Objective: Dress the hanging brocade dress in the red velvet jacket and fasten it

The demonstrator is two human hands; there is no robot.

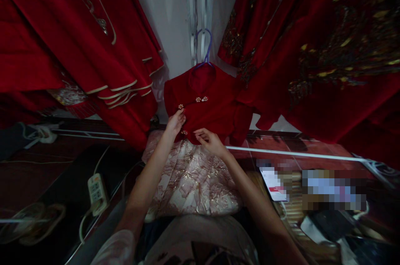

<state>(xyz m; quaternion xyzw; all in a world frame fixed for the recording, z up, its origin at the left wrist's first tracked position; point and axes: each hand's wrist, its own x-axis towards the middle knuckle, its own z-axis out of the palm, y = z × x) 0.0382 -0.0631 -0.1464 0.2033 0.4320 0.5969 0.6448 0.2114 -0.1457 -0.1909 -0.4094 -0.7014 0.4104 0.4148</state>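
Note:
A small red jacket point(212, 117) with jewelled flower fastenings hangs in front of me on a purple hanger point(208, 44). My left hand point(177, 122) pinches the front of the jacket by its left-side flower fastening point(181, 107). Another fastening point(184, 132) shows lower down, between my two hands. My right hand point(211, 141) is at the jacket's lower edge, thumb and fingers drawn together; anything in that pinch is too small to make out. Under both hands, a pale pink and gold brocade fabric point(193, 177) covers my lap.
Long red garments point(103, 48) hang on the left, and more with gold sequins point(337, 61) on the right. A white rack bar point(293, 154) runs low across. A power strip point(97, 194) lies at left, a lit phone point(274, 185) at right on a slatted surface.

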